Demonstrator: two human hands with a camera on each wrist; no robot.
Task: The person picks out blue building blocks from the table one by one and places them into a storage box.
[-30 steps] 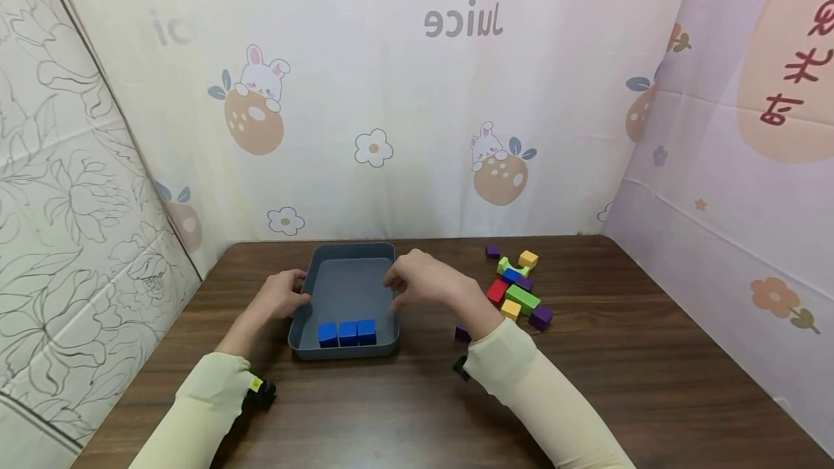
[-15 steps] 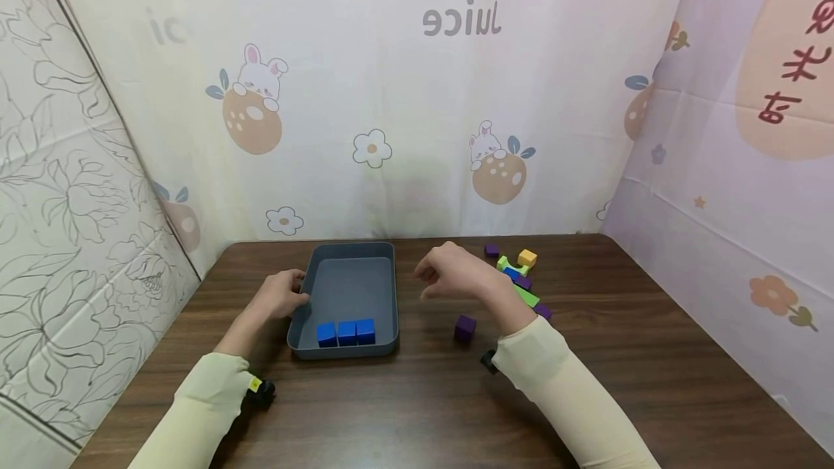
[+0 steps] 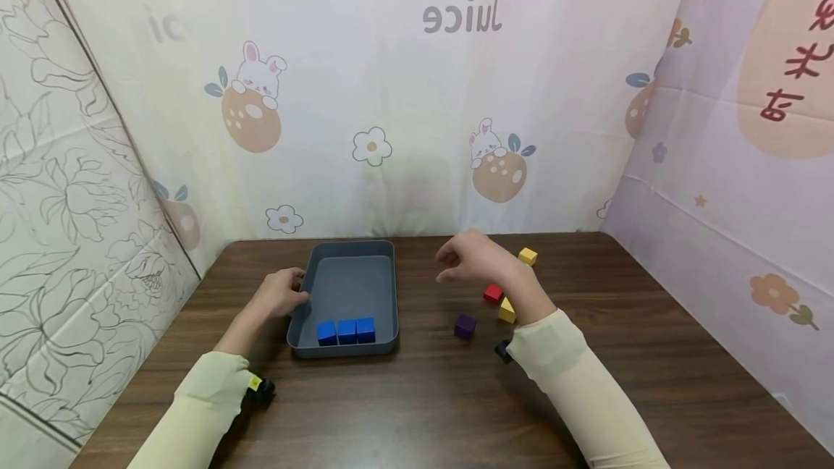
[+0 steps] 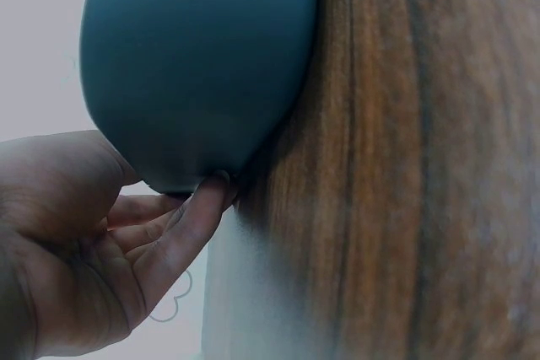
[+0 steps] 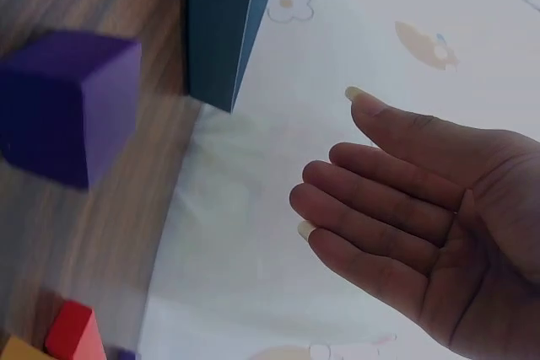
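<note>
My left hand (image 3: 279, 294) holds the left wall of a grey rectangular tray (image 3: 352, 286) in the head view. The left wrist view shows its thumb and fingers pinching the tray's side (image 4: 198, 56) at the lower edge. Three blue blocks (image 3: 347, 331) sit in a row along the tray's near end. Right of the tray, my right hand (image 3: 478, 259) hovers above the table with nothing in it. Its fingers are loosely bent and its palm shows in the right wrist view. A purple block (image 3: 465, 327) stands on the table below it.
Close to the right forearm lie a red block (image 3: 493, 294) and a yellow block (image 3: 507, 310); another yellow block (image 3: 528, 257) is farther back. The hand and forearm hide several other blocks. A printed curtain (image 3: 417, 187) borders the wooden table's (image 3: 391, 411) back edge.
My right hand has moved right, from over the tray's right rim to above the table beside the loose blocks, uncovering the purple block. The left hand, tray and blue blocks have stayed put.
</note>
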